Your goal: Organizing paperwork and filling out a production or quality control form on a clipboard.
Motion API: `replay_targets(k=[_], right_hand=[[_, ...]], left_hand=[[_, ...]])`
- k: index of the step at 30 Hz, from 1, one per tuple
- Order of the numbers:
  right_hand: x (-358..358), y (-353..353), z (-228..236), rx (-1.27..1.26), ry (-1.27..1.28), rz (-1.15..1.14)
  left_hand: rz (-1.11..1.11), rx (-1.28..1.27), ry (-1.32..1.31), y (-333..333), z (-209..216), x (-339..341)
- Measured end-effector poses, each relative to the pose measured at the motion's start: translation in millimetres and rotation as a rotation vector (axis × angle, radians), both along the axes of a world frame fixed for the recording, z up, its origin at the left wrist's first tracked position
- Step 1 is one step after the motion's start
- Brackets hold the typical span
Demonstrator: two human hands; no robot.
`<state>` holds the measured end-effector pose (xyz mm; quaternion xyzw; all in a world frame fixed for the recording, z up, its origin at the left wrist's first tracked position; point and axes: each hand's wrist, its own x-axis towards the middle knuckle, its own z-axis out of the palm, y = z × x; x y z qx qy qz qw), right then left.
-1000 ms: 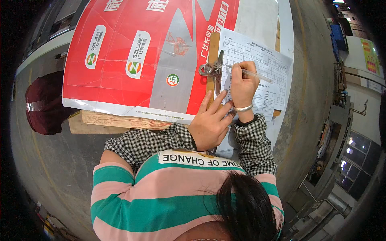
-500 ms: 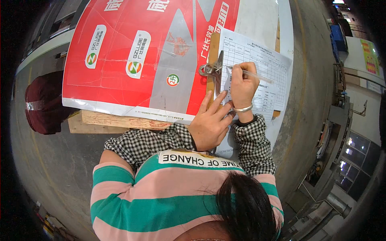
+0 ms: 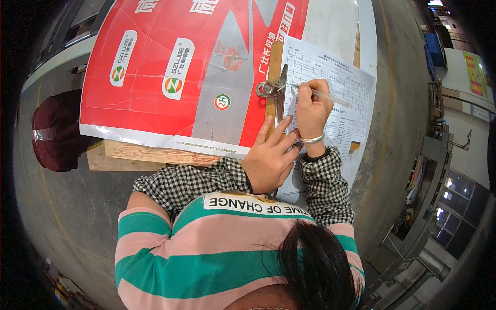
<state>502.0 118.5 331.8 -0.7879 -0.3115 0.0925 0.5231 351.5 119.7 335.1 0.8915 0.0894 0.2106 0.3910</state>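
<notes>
My right hand (image 3: 313, 110) pinches a clear pen (image 3: 336, 99), its tip resting on a printed form (image 3: 356, 77) with a ruled table. A metal bulldog-type clip (image 3: 268, 90) holds the form to a brown clipboard (image 3: 275, 54), most of which the papers hide. Flat beside the clip lies my left hand (image 3: 268, 164), fingers spread, its fingertips on the clipboard edge and the paper. Below it, part of another sheet (image 3: 292, 190) shows between my forearms. A silver bangle (image 3: 312, 139) circles my right wrist.
Under the clipboard spreads a large red and grey printed sheet (image 3: 155, 67), over wooden boards (image 3: 160, 153). A dark maroon cloth-covered thing (image 3: 57, 132) stands at the left. Concrete floor (image 3: 395, 103) runs along the right, with machinery (image 3: 423, 186) beyond it.
Both hands stay almost in place. The pen tip and right fingers have barely shifted on the form.
</notes>
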Motion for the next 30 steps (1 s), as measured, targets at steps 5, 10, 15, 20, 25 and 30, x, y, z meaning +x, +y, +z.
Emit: replay_targets(k=[5, 10, 15, 20, 25, 30], right_hand=[[1, -1, 1, -0.017, 0.017, 0.004], [-4, 2, 6, 0.046, 0.061, -0.006], [2, -1, -5, 0.012, -0.029, 0.016], [2, -2, -4, 0.01, -0.014, 0.007], [11, -9, -6, 0.154, 0.173, -0.074], [18, -13, 0, 0.1, 0.188, 0.004]], left_hand=[[0.028, 0.004, -0.016, 1, 4, 1], [0.021, -0.002, -0.013, 1, 3, 0], [0.009, 0.004, -0.003, 0, 0, 0], [0.003, 0.0, 0.002, 1, 1, -1], [0.016, 0.001, -0.009, 0, 0, -1], [0.016, 0.011, 0.004, 0, -1, -2]])
